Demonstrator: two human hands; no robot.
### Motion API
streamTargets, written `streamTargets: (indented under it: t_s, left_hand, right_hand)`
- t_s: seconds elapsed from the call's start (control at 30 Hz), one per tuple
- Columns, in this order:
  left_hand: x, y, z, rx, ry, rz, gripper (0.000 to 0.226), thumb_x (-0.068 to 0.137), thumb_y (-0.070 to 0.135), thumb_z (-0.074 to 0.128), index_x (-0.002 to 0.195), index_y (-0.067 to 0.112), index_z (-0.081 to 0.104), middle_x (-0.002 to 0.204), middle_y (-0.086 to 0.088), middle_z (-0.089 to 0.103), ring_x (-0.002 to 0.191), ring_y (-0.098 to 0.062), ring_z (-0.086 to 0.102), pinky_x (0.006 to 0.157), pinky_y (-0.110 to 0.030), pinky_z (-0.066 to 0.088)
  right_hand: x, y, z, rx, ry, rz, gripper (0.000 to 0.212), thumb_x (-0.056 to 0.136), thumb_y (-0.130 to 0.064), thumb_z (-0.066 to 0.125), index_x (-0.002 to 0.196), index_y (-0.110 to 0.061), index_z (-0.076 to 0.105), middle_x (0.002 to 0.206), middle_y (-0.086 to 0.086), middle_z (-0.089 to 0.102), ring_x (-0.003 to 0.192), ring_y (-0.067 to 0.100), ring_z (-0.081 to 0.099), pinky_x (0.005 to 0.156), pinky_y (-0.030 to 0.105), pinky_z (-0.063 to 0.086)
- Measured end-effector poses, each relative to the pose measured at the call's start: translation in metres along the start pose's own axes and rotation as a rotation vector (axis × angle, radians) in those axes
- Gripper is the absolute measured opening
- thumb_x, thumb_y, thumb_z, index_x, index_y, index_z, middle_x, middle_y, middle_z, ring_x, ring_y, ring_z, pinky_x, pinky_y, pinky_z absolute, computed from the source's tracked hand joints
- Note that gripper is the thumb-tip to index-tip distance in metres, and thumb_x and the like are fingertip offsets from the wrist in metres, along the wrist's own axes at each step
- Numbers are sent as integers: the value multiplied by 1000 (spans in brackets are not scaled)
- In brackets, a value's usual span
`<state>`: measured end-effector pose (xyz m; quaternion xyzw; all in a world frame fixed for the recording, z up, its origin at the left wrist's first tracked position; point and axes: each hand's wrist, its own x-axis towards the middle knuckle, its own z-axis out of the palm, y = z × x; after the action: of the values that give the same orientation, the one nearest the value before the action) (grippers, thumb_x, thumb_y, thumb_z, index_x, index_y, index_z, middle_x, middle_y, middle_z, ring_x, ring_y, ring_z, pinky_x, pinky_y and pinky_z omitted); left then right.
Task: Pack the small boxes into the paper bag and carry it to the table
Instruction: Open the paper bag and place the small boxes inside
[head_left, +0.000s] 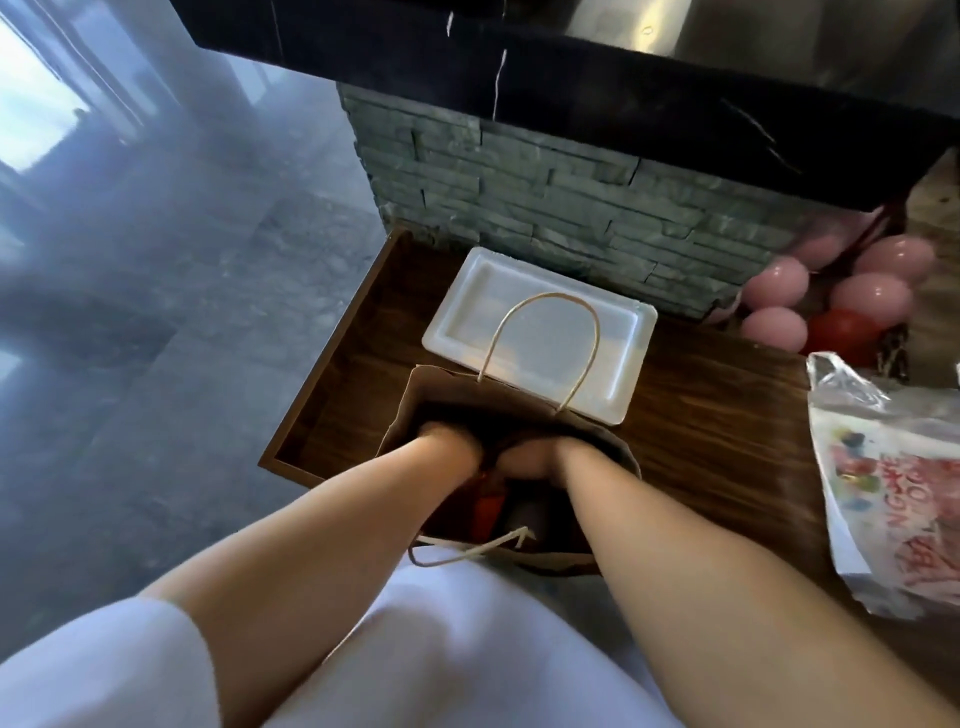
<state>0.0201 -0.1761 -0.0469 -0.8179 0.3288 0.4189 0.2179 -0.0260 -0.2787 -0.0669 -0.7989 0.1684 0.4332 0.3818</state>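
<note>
A brown paper bag with twisted paper handles stands open on a dark wooden surface, right in front of me. Both my hands reach down inside it. My left hand and my right hand are sunk past the wrists, and their fingers are hidden in the dark interior. A red box and a darker box show between my forearms inside the bag. Whether either hand grips a box is not visible.
A white rectangular tray lies just behind the bag against a grey stone wall. Pink balloons and a red one sit at the right. A printed plastic bag lies on the wood at the right. Grey floor spreads left.
</note>
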Motion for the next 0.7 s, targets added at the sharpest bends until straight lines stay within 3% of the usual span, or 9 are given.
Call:
streamTargets:
  t_s: [0.1, 0.23, 0.33, 0.4, 0.43, 0.5, 0.57, 0.63, 0.7]
  left_hand:
    - [2, -9, 9, -159, 34, 64, 36, 84, 28, 67, 119, 19, 64, 126, -4, 64, 113, -26, 60, 98, -38, 48]
    - [5, -13, 15, -140, -57, 155, 58, 74, 30, 74, 128, 20, 56, 130, -9, 60, 120, -29, 55, 106, -41, 40]
    - [9, -18, 15, -188, -96, 125, 71, 72, 28, 75, 137, 20, 47, 135, -11, 56, 123, -30, 53, 105, -39, 40]
    - [13, -24, 16, -233, -121, 89, 74, 72, 27, 75, 139, 20, 45, 137, -10, 55, 124, -31, 53, 104, -39, 42]
    - [14, -26, 16, -242, -136, 68, 73, 72, 27, 74, 139, 20, 46, 137, -10, 55, 123, -31, 54, 104, -39, 43]
    - [17, -29, 17, -265, -160, 29, 68, 75, 26, 71, 138, 19, 47, 135, -10, 57, 121, -31, 55, 103, -39, 44]
    - [20, -28, 16, -358, -219, -53, 58, 78, 27, 70, 133, 16, 53, 131, -11, 60, 117, -30, 59, 95, -34, 48]
    - [23, -23, 16, -542, -299, -100, 44, 86, 23, 64, 128, 9, 59, 130, -12, 62, 117, -30, 60, 85, -31, 47]
    - [23, -23, 14, -811, -259, -151, 36, 92, 17, 55, 126, 5, 59, 129, -15, 60, 120, -31, 56, 86, -30, 44]
  right_hand:
    - [6, 3, -2, 279, 74, 42, 21, 83, -14, 60, 104, -11, 65, 104, 13, 63, 96, 26, 59, 94, 42, 48]
    - [16, 2, 6, 189, 134, 42, 36, 93, -12, 45, 125, -1, 56, 131, 21, 56, 121, 35, 51, 101, 40, 40]
    - [19, 0, 17, 165, 111, 72, 36, 98, -15, 40, 131, -5, 51, 136, 20, 52, 125, 31, 48, 102, 36, 35]
    - [17, -2, 17, 271, 127, 113, 36, 100, -16, 37, 133, -8, 49, 136, 18, 52, 124, 29, 49, 101, 34, 34]
    - [17, -2, 16, 333, 143, 123, 34, 101, -16, 37, 131, -9, 50, 131, 17, 55, 118, 27, 53, 97, 33, 38]
    - [21, 3, 18, 591, 180, 171, 30, 99, -16, 42, 126, -11, 54, 113, 12, 62, 88, 20, 60, 73, 30, 49]
    - [24, 9, 23, 810, 198, 260, 27, 97, -21, 48, 121, -13, 58, 100, 6, 64, 74, 15, 58, 57, 29, 45]
    - [27, 10, 30, 939, 181, 294, 29, 96, -27, 50, 118, -13, 61, 97, 8, 68, 77, 20, 63, 59, 32, 49]
    - [26, 9, 34, 1081, 169, 309, 25, 96, -26, 50, 109, -10, 63, 88, 10, 73, 73, 21, 68, 59, 32, 54]
